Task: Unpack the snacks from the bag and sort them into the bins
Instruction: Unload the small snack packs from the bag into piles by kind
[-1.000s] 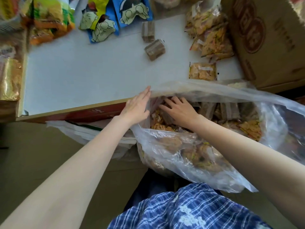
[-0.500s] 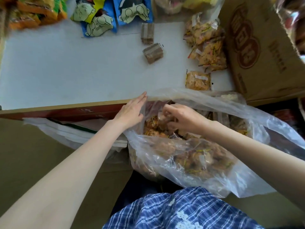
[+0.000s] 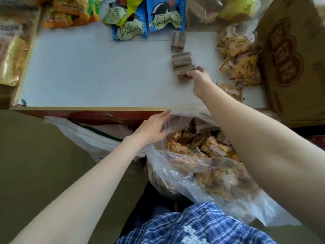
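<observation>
Item in hand: one brown wafer pack [image 3: 183, 76], gripped by my right hand [image 3: 199, 78], fingers curled round its near end. It sits low over the counter [image 3: 98, 73], just against the near side of a second brown wafer pack [image 3: 182, 61]; a third [image 3: 178, 40] lies a little farther back. I cannot tell whether the held pack already rests on the surface.

Source: clear plastic bag [image 3: 202, 175], in my lap below the counter edge, mouth open and holding many small cracker packets [image 3: 177, 145] and some brown packs. My left hand [image 3: 153, 127] has flat, straight fingers against the bag's rim, holding the mouth open rather than gripping it.

Sorted so far, right side: a heap of yellow cracker packets [image 3: 241, 55], with one more [image 3: 232, 91] lying apart nearer the edge, partly behind my forearm.

Surroundings: blue and yellow cartoon pouches [image 3: 146, 20] at the back; orange-green packets [image 3: 70, 13] at back left; a gold-wrapped item [image 3: 10, 62] far left; a large cardboard box [image 3: 288, 55] at right. No bins as such are clear to me.

Risks, as I judge them: releasing the pack askew could knock the neighbouring wafer pack out of line. The bag is only pressed, not gripped; it could slump and spill packets to the floor. My right forearm crosses the lone cracker packet and could sweep it off the edge on the way back.
</observation>
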